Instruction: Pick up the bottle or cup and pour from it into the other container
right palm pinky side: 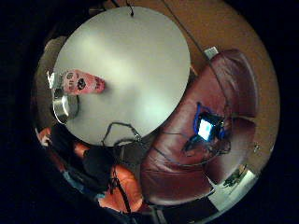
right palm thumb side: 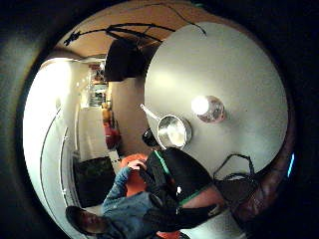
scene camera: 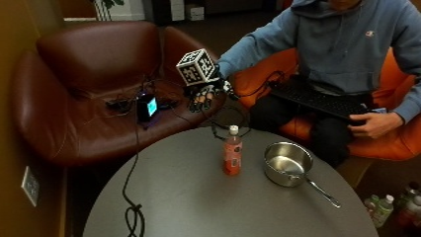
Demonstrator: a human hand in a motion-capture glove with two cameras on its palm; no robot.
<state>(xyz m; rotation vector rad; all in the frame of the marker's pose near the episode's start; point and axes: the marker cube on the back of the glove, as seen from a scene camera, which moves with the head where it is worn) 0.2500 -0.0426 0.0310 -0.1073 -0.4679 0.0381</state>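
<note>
On the table (scene camera: 197, 197), bottle (scene camera: 231, 153) stands at nine o'clock of pot (scene camera: 287, 164); gloved grip (scene camera: 202, 97) hangs apart, empty, seemingly relaxed. A hasty reach could topple the bottle.

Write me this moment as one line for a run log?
right hand: above table edge, holding nothing | bottle: upright on table, capped, untouched | saucepan: beside bottle, looks empty | pour: not started
</note>
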